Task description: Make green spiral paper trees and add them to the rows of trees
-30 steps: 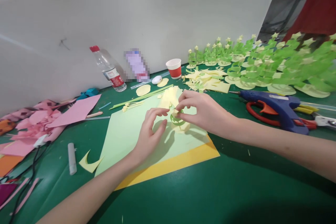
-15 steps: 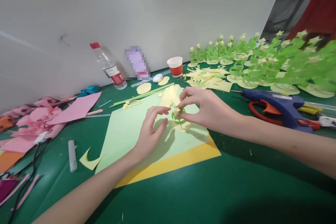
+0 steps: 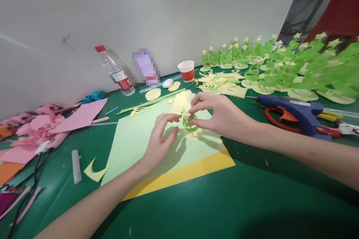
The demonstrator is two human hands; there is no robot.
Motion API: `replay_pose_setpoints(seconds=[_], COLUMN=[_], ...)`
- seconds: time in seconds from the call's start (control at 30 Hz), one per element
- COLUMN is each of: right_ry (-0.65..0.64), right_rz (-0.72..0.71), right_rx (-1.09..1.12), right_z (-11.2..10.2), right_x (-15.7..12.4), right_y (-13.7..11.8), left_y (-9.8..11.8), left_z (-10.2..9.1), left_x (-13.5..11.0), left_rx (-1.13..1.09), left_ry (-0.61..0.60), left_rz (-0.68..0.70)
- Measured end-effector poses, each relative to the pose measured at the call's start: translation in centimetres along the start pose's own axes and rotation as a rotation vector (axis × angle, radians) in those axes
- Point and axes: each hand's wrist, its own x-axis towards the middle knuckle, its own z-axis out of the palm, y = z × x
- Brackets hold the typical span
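Observation:
A small paper tree [image 3: 191, 126], a green spiral strip on a round pale-yellow base, stands on light green paper sheets [image 3: 134, 142]. At its top is a pale-yellow paper star [image 3: 186, 116]. My right hand [image 3: 217, 111] comes from the right with thumb and forefinger closed about the tree's upper part, by the star. My left hand [image 3: 162, 134] hovers on the tree's left side, fingers curved and apart from the thumb, holding nothing. Its forefinger tip comes close to the star; whether it touches is unclear. Pale-yellow paper strips [image 3: 180, 101] lie just behind.
Finished paper trees [image 3: 280, 63] crowd the back right. Nearer are a blue glue gun [image 3: 291, 106] and red-handled pliers [image 3: 275, 119]. Paper scraps [image 3: 221, 82], a paper cup [image 3: 186, 71] and a water bottle [image 3: 119, 74] stand along the wall. Pink paper [image 3: 81, 115] and a cable [image 3: 35, 173] lie left.

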Motion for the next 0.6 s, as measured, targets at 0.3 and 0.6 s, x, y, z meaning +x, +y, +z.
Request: replay_pose_setpoints(seconds=[0.3, 0.6], right_ry=[-0.015, 0.016], right_rz=[0.007, -0.049], right_rx=[0.029, -0.007], right_z=[0.14, 0.22], right_x=[-0.13, -0.16], right_y=[-0.22, -0.16], left_y=[0.06, -0.14], left_z=[0.06, 0.09], left_x=[-0.01, 0.04], left_rx=[0.012, 0.008], left_ry=[0.002, -0.007], left_rz=[-0.008, -0.035])
